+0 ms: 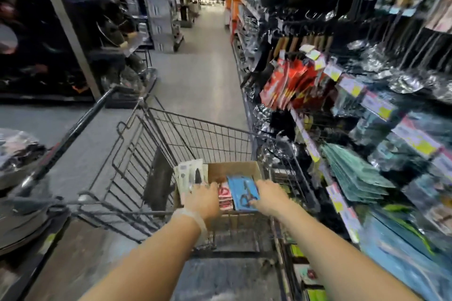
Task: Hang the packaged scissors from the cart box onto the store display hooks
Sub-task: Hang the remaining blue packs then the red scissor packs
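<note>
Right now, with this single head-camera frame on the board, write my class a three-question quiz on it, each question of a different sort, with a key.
1. True or false: the right hand is on a blue scissors pack.
2. Where does the cardboard box sit?
A) on the floor
B) in the wire cart
C) on a shelf
3. Fill in: the display hooks with hanging packs are on the person's ____ side.

Key:
1. True, though blur hides the exact grip.
2. B.
3. Right. The left hand is also reaching into the box.
</note>
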